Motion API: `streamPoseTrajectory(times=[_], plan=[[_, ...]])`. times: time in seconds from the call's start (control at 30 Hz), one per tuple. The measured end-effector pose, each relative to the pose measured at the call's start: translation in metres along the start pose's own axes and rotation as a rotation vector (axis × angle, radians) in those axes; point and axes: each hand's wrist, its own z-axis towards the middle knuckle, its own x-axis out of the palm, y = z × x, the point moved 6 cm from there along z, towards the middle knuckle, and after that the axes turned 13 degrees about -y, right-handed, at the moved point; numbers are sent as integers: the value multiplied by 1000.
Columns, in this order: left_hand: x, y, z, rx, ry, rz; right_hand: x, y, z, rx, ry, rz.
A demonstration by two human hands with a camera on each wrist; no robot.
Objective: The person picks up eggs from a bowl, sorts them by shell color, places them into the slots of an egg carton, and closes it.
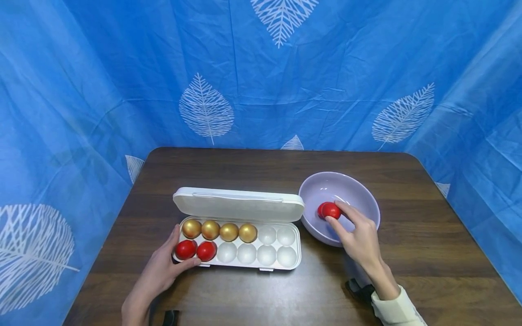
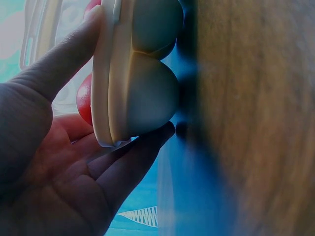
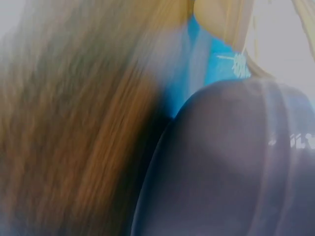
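A white egg box (image 1: 266, 255) lies with its lid raised, several gold eggs (image 1: 210, 229) in its back row and two red eggs (image 1: 206, 251) at the left of its front row. My left hand (image 1: 157, 274) holds the box's left end, thumb along the front edge; in the left wrist view its fingers (image 2: 140, 160) reach around that end. Over the lilac bowl (image 1: 369, 203), my right hand (image 1: 360, 237) pinches a red egg (image 1: 332, 210) between thumb and fingers. Another red egg (image 1: 320, 209) shows partly behind it. The right wrist view shows only the bowl's outer wall (image 3: 211, 162), not the hand.
The box and bowl stand side by side on a dark wooden table (image 1: 228, 167), the lid's right end close to the bowl's rim. Blue cloth (image 1: 261, 90) with white leaf prints hangs behind and at both sides. Dark straps (image 1: 359, 290) show near the wrists.
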Motion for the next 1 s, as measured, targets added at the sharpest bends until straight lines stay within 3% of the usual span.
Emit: streamPoseTrajectory(times=[0.23, 0.4, 0.6, 1.0], plan=[[0, 1, -1, 2, -5, -6, -2, 25, -5, -45, -33, 102], [0, 1, -1, 6, -5, -10, 4, 41, -14, -58, 1, 152], [0, 1, -2, 4, -8, -17, 22, 59, -28, -56, 109, 248], [-3, -3, -2, 59, -46, 9, 68, 105, -43, -172, 218, 357]])
